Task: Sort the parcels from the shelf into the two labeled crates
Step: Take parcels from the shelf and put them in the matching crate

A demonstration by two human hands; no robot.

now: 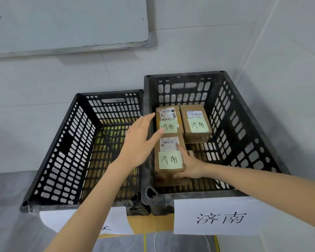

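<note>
Two black slotted crates stand side by side against the wall. The right crate (244,124) wears a white label (220,217) reading 济南 and holds three brown cardboard parcels, each with a green 济南 note. My right hand (191,166) grips the near parcel (168,157) from its right side, low inside the crate. Two more parcels lie behind it: one at the far left (168,120), one at the far right (195,122). My left hand (140,140) hovers with fingers spread over the shared crate wall, its thumb tip touching the far left parcel. The left crate (62,151) holds no parcels.
The left crate's white label (116,219) is mostly hidden by my left forearm. Both crates rest on a yellowish cardboard surface (149,224). A whiteboard (67,24) hangs on the grey wall behind. A thin white wire loop (182,242) lies near the bottom edge.
</note>
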